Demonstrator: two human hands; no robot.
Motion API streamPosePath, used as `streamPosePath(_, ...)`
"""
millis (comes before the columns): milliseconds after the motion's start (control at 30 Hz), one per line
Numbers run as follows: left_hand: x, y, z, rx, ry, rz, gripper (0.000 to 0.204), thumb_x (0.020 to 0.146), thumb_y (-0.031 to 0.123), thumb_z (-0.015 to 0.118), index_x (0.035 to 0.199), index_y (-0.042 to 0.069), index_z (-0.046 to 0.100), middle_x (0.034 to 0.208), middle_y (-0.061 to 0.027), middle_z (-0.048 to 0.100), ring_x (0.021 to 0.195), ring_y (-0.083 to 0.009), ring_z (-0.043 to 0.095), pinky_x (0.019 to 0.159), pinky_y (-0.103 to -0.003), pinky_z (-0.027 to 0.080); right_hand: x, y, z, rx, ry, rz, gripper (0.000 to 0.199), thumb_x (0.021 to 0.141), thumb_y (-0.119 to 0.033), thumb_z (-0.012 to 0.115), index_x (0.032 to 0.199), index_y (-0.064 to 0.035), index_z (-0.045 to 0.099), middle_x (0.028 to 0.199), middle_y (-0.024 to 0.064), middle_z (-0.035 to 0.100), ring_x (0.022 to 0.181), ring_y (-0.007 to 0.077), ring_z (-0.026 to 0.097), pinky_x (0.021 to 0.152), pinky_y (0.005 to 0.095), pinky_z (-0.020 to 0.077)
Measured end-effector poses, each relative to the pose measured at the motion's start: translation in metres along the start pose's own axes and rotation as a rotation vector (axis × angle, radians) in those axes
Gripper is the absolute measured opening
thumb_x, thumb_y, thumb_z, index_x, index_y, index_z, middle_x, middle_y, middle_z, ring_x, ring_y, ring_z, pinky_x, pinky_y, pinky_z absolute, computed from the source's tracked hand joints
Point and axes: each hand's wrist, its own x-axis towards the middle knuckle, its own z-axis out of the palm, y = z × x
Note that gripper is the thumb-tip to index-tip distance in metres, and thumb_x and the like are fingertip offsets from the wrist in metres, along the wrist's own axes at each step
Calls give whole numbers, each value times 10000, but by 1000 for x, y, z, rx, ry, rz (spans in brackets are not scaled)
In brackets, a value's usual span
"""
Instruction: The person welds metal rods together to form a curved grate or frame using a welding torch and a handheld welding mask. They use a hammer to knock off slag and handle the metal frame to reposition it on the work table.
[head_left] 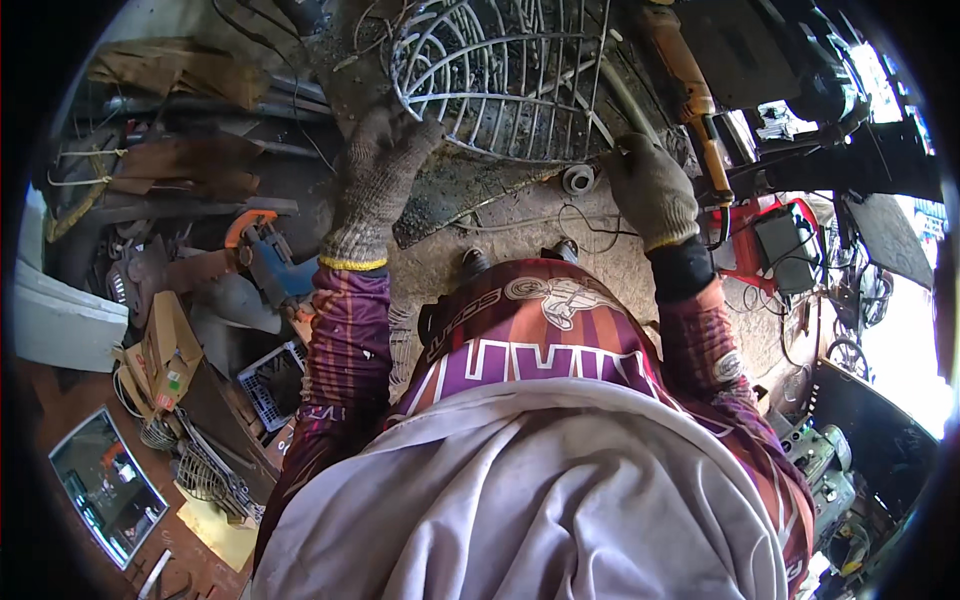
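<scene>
A curved basket-like frame of welded metal wire lies ahead of me at the top of the view. My left hand, in a grey knitted glove with a yellow cuff, is closed at its near left rim, thumb against the wire; the fingertips are partly hidden. My right hand, gloved alike, is wrapped round the near end of a pale straight rod. That rod slants away along the frame's right side, and its far end is hard to make out. Below the frame sits a small round metal ring.
An orange power tool lies just right of my right hand. Farther right stands a red-and-grey case among cables. On the left are a blue-and-orange tool, metal bars, and a cardboard box. A dark flat plate lies between my arms.
</scene>
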Motion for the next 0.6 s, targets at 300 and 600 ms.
streamPosePath(300,0,13,6,341,15,-177,263,881,273,747,891,69,580,774,62,455,718,-71,398,667,-267,369,18,13,4,187,-138,-35,386,904,-343,588,1070,0,652,1008,263,670,981,432,636,835,470,504)
streamPosePath(600,11,-4,-2,151,12,-284,339,882,313,744,1086,47,692,1017,0,657,919,-96,563,816,-281,429,-2,-5,3,417,69,267,366,931,-343,590,1095,-20,651,968,230,677,917,404,657,797,441,497)
